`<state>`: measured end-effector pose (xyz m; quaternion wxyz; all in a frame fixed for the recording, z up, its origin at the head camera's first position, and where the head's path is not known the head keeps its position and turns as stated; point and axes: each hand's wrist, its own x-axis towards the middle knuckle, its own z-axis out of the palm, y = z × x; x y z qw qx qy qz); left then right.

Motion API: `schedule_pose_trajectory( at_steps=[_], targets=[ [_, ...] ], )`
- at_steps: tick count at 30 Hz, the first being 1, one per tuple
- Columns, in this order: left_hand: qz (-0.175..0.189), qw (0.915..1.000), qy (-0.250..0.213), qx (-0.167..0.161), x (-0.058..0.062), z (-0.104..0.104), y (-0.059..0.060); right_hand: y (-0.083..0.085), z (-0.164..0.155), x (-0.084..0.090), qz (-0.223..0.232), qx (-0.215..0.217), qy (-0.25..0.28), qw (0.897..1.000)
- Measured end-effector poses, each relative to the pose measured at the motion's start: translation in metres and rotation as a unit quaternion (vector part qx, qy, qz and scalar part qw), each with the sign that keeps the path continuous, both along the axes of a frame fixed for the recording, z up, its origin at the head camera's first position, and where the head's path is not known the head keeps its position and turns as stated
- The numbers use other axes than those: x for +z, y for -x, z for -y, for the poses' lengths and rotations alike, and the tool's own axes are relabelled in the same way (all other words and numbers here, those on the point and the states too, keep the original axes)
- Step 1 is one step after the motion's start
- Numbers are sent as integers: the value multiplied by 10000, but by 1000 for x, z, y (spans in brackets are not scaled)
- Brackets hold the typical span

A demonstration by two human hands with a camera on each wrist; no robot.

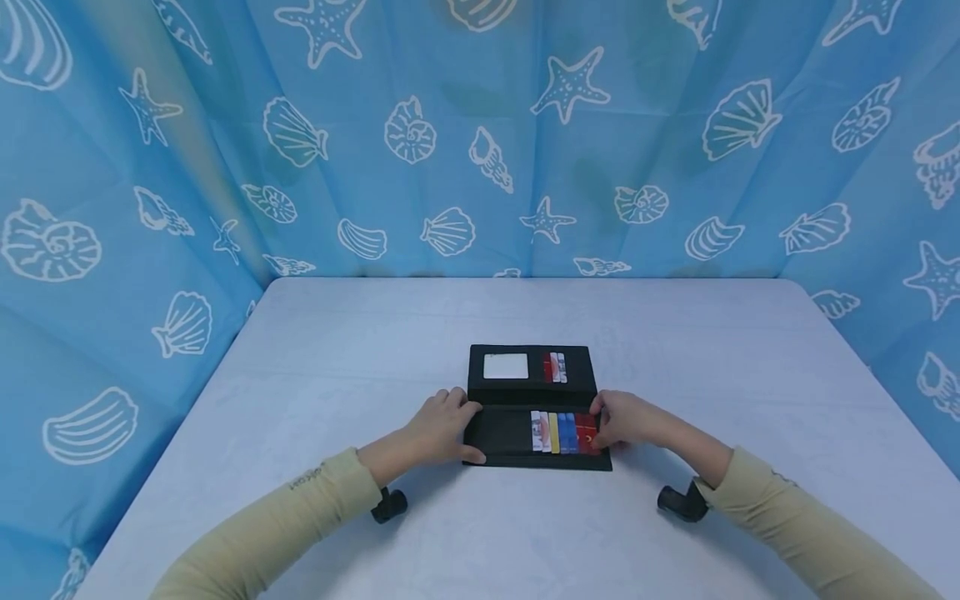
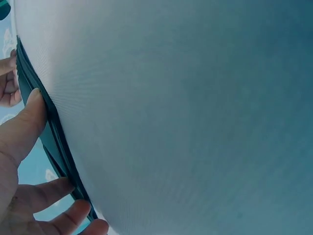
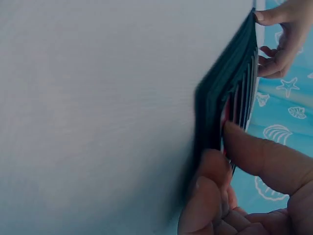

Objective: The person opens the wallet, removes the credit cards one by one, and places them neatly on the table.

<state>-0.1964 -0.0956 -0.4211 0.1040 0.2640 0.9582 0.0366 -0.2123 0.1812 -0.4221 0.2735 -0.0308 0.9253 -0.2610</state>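
Black and opened out into two panels: a wallet (image 1: 536,396), lying on the white desk (image 1: 360,333). On the upper panel (image 1: 479,371), a pale window (image 1: 506,366) with a few slotted cards (image 1: 555,367) to its right. On the lower panel (image 1: 498,429), a longer row of cards (image 1: 554,432), white-and-red, yellow and blue, with red cards (image 1: 585,432) at the right end. At the wallet's left end, the left hand (image 1: 442,427), loosely spread, thumb on the near corner, fingertips farther up. At the right end, the right hand (image 1: 626,417), in a pinch on the wallet's edge, thumb against the red; whether gripping a card too, impossible to tell. Under tan sleeves (image 1: 262,525), small black devices (image 1: 682,502). Behind, a blue curtain (image 1: 420,75), printed with white shells and starfish.
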Motion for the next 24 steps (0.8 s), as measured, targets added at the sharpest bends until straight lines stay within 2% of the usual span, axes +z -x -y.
schedule_pose_trajectory(
  at_steps=[8,18,24],
  targets=[
    [-50,10000,35,-29,0,-1,-1,1,-1,1,320,-533,378,9974],
    [-19,9999,100,32,-4,-2,2,-11,1,-6,-87,-876,902,9920],
    [2,9998,196,0,-2,-4,3,-12,-1,-9,-125,-1015,1106,9886]
  ],
)
